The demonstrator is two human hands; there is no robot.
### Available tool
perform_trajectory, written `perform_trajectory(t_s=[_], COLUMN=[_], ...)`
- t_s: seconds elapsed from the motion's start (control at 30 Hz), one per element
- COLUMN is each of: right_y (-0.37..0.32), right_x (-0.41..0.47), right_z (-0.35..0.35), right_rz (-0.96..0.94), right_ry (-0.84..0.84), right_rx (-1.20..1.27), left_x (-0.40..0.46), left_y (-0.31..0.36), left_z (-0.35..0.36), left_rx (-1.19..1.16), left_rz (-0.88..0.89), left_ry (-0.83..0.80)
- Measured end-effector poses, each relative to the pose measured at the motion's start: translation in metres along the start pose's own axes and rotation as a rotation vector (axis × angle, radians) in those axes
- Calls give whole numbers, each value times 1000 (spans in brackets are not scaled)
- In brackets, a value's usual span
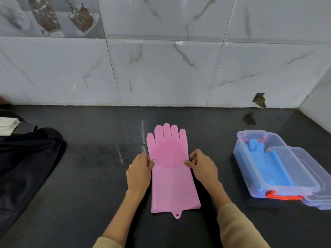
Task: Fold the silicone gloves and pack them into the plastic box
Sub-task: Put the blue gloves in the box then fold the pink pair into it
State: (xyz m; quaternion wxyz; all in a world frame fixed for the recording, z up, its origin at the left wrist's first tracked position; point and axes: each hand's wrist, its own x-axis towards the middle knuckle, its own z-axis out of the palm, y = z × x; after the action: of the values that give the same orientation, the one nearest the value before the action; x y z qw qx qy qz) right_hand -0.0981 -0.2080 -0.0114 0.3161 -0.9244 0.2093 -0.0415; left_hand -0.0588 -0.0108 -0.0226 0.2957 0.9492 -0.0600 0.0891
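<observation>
Step in hand, by judgement: start of folding the pink glove (172, 176). Blue glove (268, 158) already lying in the box (250, 176), so roughly half the task looks done.

Pink glove flat on the dark tabletop (89, 176), centre of view, fingers toward the tiled wall, cuff toward the body. Round textured patch on the palm. Small hanging tab with a hole at the cuff edge. Cuff corner on the right slightly lifted or doubled.

Left hand (139, 170) at the glove's left edge, thumb on top of the edge at palm level; pinching the edge, apparently. Right hand (202, 167) at the right edge, same level, fingertips curled onto or under the edge; firm grip or mere touch cannot be told.

Box to the right, well apart from the pink glove, clear plastic, orange latch at the near end. Clear lid (308, 176) off, leaning against the box's right side.

Next move likely calls for: lifting the finger end and bringing it over toward the cuff, edges kept aligned, then pressing flat. Silicone probably springy; fold may need holding down before transfer to the box.
</observation>
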Motion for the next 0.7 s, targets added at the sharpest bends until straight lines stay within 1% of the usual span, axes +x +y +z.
perform_trajectory(t_s=[0.07, 0.13, 0.23, 0.3, 0.37, 0.47, 0.6, 0.63, 0.7], right_y=[3, 6, 14, 21, 27, 31, 23, 21, 22], right_x=[-2, -3, -2, 1, 5, 11, 13, 14, 17], right_z=[0, -1, -2, -5, -10, -21, -32, -33, -36], right_rz=[-98, -231, -465, -623, -739, -848, -979, -1001, -983], right_ry=[52, 51, 14, -17, -63, -135, -159, -162, -265], right_rx=[37, -28, -219, -367, -469, -576, -645, -651, -651], left_x=[-5, -9, -4, 1, 4, 7, 13, 15, 20], left_y=[-2, -7, -22, -31, -38, -37, -29, -29, -33], left_z=[0, -1, -8, -15, -18, -19, -31, -32, -28], left_rx=[9, 42, 115, 212, 338, 517, 754, 793, 796], left_rz=[139, 280, 388, 453, 544, 643, 876, 909, 935], left_ry=[39, 35, -65, -164, -241, -314, -241, -248, -306])
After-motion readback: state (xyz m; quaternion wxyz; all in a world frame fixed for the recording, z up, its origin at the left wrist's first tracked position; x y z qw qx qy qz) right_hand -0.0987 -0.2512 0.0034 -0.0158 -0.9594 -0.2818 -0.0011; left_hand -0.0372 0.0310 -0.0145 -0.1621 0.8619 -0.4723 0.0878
